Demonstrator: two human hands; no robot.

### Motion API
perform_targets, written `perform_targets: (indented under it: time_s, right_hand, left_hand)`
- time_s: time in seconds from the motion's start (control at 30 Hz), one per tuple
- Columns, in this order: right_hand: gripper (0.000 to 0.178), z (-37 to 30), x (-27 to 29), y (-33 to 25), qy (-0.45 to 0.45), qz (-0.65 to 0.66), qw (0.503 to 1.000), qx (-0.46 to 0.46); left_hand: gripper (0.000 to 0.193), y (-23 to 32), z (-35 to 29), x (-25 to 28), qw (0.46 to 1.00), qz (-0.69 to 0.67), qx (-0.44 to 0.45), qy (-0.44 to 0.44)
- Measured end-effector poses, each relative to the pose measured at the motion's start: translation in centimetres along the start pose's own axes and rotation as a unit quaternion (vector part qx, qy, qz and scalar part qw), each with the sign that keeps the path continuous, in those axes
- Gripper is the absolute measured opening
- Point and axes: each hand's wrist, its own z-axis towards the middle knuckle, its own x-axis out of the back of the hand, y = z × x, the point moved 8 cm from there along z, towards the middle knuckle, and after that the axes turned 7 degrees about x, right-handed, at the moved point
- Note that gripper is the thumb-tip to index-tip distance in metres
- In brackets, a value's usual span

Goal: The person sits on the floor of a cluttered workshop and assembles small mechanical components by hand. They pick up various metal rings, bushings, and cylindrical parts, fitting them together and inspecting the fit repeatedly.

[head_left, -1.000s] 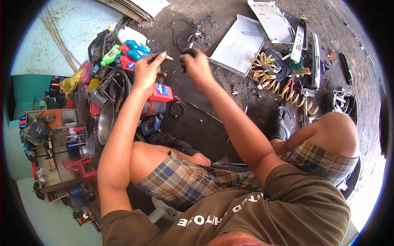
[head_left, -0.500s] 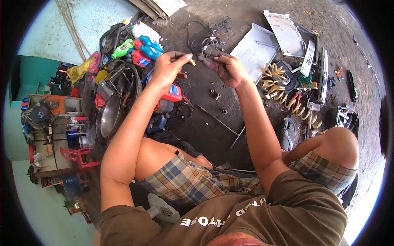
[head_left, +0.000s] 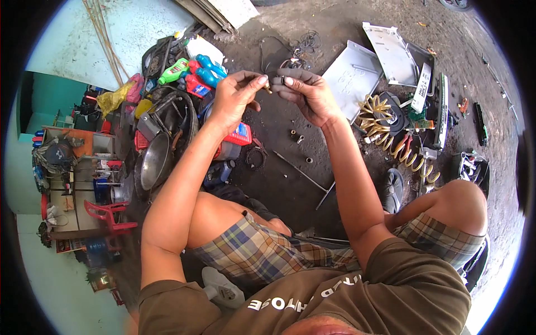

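Observation:
Out in front of me, my left hand (head_left: 234, 103) pinches a small brass-coloured metal piece (head_left: 268, 88) between thumb and fingers. Close beside it, my right hand (head_left: 314, 99) grips a small dark ring-like part (head_left: 283, 81) between thumb and forefinger. The two parts are almost side by side; whether they touch I cannot tell. The right fingers look blackened. On the dark ground below lie a few small metal fittings (head_left: 301, 139) and a T-handle wrench (head_left: 301, 171).
At the left are a green bottle (head_left: 174, 71), blue bottles (head_left: 209, 76), a red-and-blue container (head_left: 239, 134) and a round metal pan (head_left: 154, 162). To the right lie a metal panel (head_left: 350, 84), a coiled yellowish hose (head_left: 411, 160) and a circuit board (head_left: 414, 108). Wires (head_left: 293, 60) lie beyond my hands.
My hands have come closer together, and the right fingers have turned to bring the dark ring up beside the brass piece. The whole view has shifted slightly.

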Motion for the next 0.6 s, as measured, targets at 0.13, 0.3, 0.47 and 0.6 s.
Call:
perform_targets:
  time_s: [0.13, 0.3, 0.47, 0.6]
  right_hand:
    - [0.021, 0.2, -1.8, -1.8, -0.021, -0.072, 0.996, 0.040]
    - [0.017, 0.2, -3.5, -3.6, 0.015, -0.172, 0.979, 0.108]
    - [0.015, -0.5, -6.1, -4.2, 0.005, -0.186, 0.975, 0.121]
    - [0.014, -0.9, -7.4, -4.5, 0.019, -0.223, 0.964, 0.145]
  left_hand:
    - [0.027, -0.4, 0.1, -0.1, 0.996, -0.073, -0.006, -0.044]
    - [0.030, -0.1, 0.1, -0.2, 0.988, -0.141, -0.017, -0.064]
    - [0.028, 0.0, -0.1, -0.4, 0.978, -0.191, -0.016, -0.085]
    - [0.027, 0.1, -0.2, -0.4, 0.972, -0.217, -0.009, -0.087]
